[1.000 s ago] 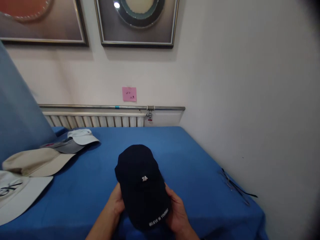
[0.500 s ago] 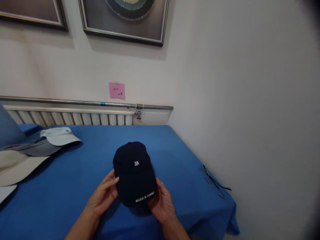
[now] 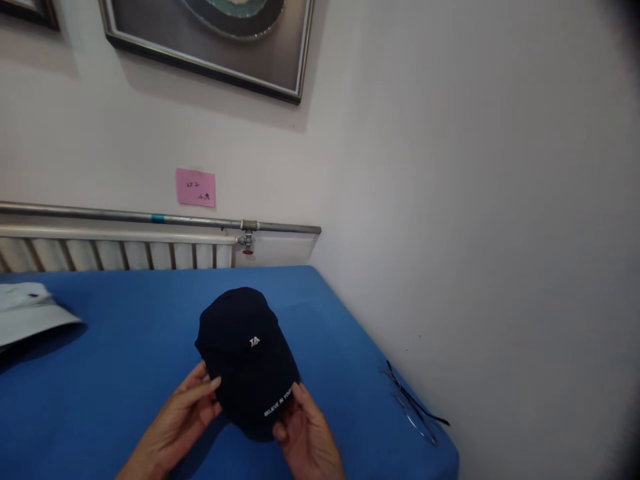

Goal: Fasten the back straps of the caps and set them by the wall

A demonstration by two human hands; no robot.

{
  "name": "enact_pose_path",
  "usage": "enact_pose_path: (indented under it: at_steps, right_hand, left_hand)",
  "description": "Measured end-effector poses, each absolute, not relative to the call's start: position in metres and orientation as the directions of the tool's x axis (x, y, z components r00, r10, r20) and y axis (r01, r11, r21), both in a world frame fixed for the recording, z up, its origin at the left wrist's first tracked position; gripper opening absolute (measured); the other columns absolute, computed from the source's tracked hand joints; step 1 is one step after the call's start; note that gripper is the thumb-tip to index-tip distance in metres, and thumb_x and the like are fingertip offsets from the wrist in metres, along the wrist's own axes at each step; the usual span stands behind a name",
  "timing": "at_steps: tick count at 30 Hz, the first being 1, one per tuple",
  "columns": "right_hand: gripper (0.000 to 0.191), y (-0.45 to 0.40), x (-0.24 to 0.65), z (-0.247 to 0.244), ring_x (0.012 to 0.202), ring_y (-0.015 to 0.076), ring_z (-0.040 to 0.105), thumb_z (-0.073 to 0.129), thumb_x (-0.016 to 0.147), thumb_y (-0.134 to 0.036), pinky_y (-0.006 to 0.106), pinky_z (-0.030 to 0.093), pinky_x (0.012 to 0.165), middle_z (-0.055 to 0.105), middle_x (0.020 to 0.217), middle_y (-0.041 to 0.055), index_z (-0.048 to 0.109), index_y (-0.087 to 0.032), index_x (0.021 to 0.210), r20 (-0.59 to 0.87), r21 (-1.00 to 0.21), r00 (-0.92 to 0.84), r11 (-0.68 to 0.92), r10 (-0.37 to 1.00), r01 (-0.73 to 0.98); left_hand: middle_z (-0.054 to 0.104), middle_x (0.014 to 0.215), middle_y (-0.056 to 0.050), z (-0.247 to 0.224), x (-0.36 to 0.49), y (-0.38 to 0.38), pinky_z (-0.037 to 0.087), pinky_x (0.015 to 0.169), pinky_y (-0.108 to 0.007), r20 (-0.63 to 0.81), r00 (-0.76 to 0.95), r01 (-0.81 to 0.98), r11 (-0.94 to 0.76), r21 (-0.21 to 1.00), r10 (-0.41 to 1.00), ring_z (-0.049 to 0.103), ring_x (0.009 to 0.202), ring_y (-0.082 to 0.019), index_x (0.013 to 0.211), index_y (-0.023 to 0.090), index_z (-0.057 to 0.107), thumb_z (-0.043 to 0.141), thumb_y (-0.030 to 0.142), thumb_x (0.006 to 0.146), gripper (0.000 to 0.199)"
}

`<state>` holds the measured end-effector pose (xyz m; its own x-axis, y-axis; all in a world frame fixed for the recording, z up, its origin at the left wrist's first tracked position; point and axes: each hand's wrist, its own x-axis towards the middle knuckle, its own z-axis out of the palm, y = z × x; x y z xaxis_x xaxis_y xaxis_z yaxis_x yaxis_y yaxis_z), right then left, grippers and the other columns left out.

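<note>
A dark navy cap (image 3: pixel 245 373) is held just above the blue cloth, its brim toward me and tilted down to the right. White letters are on its front and along the brim edge. My left hand (image 3: pixel 187 413) grips the cap's left side, thumb on top and fingers underneath. At the brim's right edge, my right hand (image 3: pixel 306 427) is closed on it, with the thumb over part of the lettering. Some fingertips are hidden beneath the cap.
The table (image 3: pixel 135 327) has a blue cloth. A pale cap (image 3: pixel 30 310) lies at the left edge. Eyeglasses (image 3: pixel 413 403) rest near the right corner beside the wall. Behind stand a radiator (image 3: pixel 110 253) and a pipe (image 3: pixel 200 220), below a pink note (image 3: pixel 195 188).
The view has swung right, so most caps on the left are out of frame. The navy cap has turned and tilted, and my right hand's thumb now covers the end of the brim lettering.
</note>
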<state>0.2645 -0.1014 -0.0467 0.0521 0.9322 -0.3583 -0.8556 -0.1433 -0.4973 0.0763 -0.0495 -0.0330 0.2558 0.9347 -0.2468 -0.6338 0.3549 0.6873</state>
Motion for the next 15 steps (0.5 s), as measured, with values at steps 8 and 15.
enact_pose_path:
  at_steps: [8, 15]
  right_hand:
    - [0.043, -0.049, 0.310, -0.044, 0.060, 0.0116, 0.062, 0.095, 0.045, -0.022, 0.020, 0.036, 0.041, 0.072, 0.072, -0.0020, 0.065, -0.018, 0.076, -0.351, -0.522, 0.187, -0.026, 0.918, -0.853]
    - [0.031, 0.031, 0.358, -0.032, 0.058, 0.0114, 0.059, 0.089, 0.056, -0.015, 0.021, 0.037, 0.042, 0.068, 0.065, -0.0039, 0.061, -0.018, 0.069, -0.288, -0.600, 0.309, 0.081, 0.906, -0.796]
  left_hand:
    - [0.070, 0.111, -0.010, -0.041, 0.118, 0.006, 0.054, 0.086, -0.036, -0.256, 0.368, -0.615, 0.440, 0.654, 0.894, 0.067, 0.102, -0.025, 0.110, 0.017, 0.068, 0.077, 0.010, 0.073, 0.038]
    - [0.066, 0.122, -0.016, -0.086, 0.117, 0.025, 0.052, 0.090, -0.040, -0.328, 0.510, -0.456, 0.573, 0.681, 0.795, 0.063, 0.111, -0.033, 0.119, 0.018, 0.067, 0.084, 0.039, 0.069, 0.058]
